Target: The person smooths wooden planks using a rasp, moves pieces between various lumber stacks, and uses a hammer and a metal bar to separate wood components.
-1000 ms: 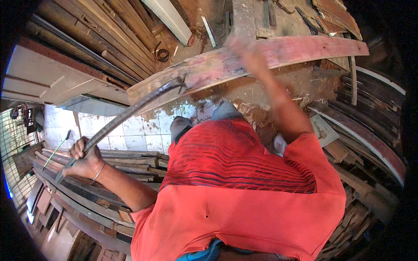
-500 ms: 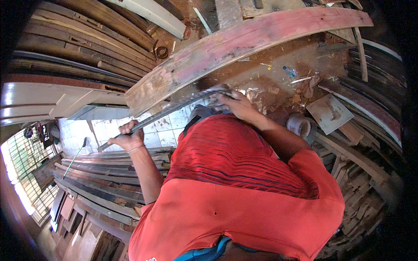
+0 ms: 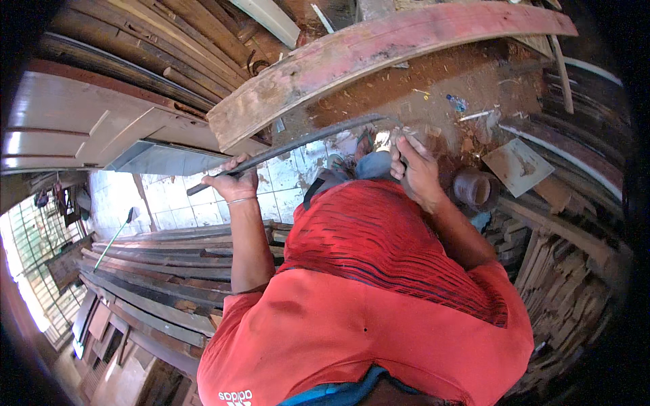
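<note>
A long dark metal crowbar point(image 3: 298, 143) with a bent end slants across in front of my body. Its straight end lies in my left hand point(image 3: 233, 181), which is closed around the shaft. My right hand point(image 3: 418, 166) has its fingers curled at the bent end, thumb up; the fingers partly hide what they grip there. Just beyond the bar is a long, thick wooden plank point(image 3: 325, 57), worn pink and red on its face. The crowbar is apart from the plank in this view.
Stacked timber lies to the left point(image 3: 162, 260), with more boards point(image 3: 135, 40) at the upper left. A panelled door point(image 3: 74, 128) is at the left. To the right are a round container point(image 3: 474, 189), a square tile point(image 3: 518, 167) and wood offcuts point(image 3: 562, 284). White tiles point(image 3: 271, 203) cover the floor near my feet.
Both hands and the crowbar have shifted right. My right hand has turned and sits farther out along the bent end, while the view has also shifted slightly.
</note>
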`<state>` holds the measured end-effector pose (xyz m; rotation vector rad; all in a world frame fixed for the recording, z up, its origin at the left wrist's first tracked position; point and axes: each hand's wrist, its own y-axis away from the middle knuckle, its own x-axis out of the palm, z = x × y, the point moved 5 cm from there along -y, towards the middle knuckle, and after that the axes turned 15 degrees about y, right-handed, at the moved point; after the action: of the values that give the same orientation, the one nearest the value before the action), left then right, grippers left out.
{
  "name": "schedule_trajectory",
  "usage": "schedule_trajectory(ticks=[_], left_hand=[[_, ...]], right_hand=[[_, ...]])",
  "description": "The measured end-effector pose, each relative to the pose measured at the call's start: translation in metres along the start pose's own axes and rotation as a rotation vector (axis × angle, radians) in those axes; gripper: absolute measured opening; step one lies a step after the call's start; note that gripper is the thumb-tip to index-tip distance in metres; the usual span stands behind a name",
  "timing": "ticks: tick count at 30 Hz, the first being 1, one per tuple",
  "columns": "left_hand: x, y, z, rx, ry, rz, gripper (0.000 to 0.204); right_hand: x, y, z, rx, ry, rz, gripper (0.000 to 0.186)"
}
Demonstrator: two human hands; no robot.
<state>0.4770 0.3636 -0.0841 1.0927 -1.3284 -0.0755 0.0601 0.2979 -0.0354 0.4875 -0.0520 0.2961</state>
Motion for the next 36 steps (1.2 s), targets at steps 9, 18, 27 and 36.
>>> schedule_trajectory(ticks=[9,18,27,36], left_hand=[[0.020,-0.035,-0.068,0.105,-0.345,0.024,0.080],[0.093,0.108,0.048,0.616,-0.759,0.367,0.070],[0.033,0.162,0.213,0.657,-1.422,0.574,0.052],[-0.021,0.192,0.322,0.398,-1.495,0.818,0.061]], right_hand=[[-0.217,0.070,-0.041,0.226,1.267,-0.324,0.030],[-0.253,0.109,-0.262,0.428,1.524,-0.357,0.029],[-0.405,0.220,-0.361,0.920,1.612,-0.191,0.028],[-0.557,0.237,-0.363,0.827,1.582,-0.525,0.030]])
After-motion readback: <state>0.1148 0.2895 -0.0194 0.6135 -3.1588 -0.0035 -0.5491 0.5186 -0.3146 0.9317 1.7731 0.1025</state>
